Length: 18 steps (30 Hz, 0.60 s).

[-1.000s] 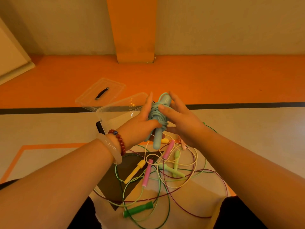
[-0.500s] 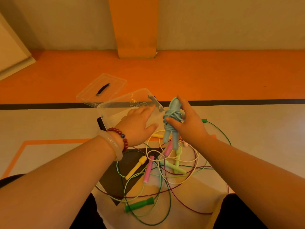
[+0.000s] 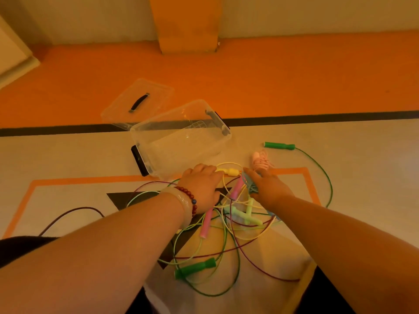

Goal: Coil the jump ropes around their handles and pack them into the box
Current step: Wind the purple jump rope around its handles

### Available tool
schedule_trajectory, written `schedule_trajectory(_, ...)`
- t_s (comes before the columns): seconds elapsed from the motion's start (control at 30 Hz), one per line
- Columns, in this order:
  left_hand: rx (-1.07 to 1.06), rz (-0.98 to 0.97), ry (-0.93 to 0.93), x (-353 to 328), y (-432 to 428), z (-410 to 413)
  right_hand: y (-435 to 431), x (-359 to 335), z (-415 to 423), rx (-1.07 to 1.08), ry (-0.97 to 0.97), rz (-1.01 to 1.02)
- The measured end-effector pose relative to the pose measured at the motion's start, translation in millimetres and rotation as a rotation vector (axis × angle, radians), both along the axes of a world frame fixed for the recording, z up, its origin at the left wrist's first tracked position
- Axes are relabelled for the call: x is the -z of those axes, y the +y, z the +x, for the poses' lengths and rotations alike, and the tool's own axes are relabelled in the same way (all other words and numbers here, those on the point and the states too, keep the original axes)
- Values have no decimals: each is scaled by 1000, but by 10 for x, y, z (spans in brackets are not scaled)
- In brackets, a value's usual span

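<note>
A loose tangle of jump ropes lies on the floor in front of me. My right hand [image 3: 271, 189] is low over it and holds the blue rope [image 3: 250, 186], coiled around its handles. My left hand [image 3: 201, 186] is palm down on the pile. Its fingers bend over the end of a yellow handle [image 3: 230, 171], and the fingertips are hidden. A pink coiled rope [image 3: 260, 160] lies beside the clear plastic box [image 3: 145, 145], outside it. In the tangle are pink handles [image 3: 206, 223], light green handles [image 3: 246, 215] and a green handle [image 3: 196, 267].
The box's clear lid [image 3: 138, 100] with a dark grip lies behind the box on the orange floor. Another green handle [image 3: 280, 146] lies far right, its cord looping round the pile. An orange pillar [image 3: 188, 23] stands at the wall.
The right hand has lowered the blue coiled rope from chest height down onto the pile. The left hand let go of it, then dropped from the box's edge to the yellow handle.
</note>
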State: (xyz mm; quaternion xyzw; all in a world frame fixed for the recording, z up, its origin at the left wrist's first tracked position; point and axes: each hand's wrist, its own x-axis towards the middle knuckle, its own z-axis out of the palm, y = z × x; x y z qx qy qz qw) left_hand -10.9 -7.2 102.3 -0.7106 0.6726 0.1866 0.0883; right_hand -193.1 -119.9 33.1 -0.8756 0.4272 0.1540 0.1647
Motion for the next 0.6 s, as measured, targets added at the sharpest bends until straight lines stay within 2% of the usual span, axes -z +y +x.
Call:
schedule_trajectory(0.23, 15, 164, -65, 459, -60, 50, -138, 436, -153, 1, 178, 113)
schedule_trajectory(0.4, -58, 153, -29, 570, -158, 121, -361, 620, -191, 91, 172, 108)
schedule_trajectory(0.6, -80, 153, -20, 682, -195, 150, -752, 693, -210, 317, 124, 81)
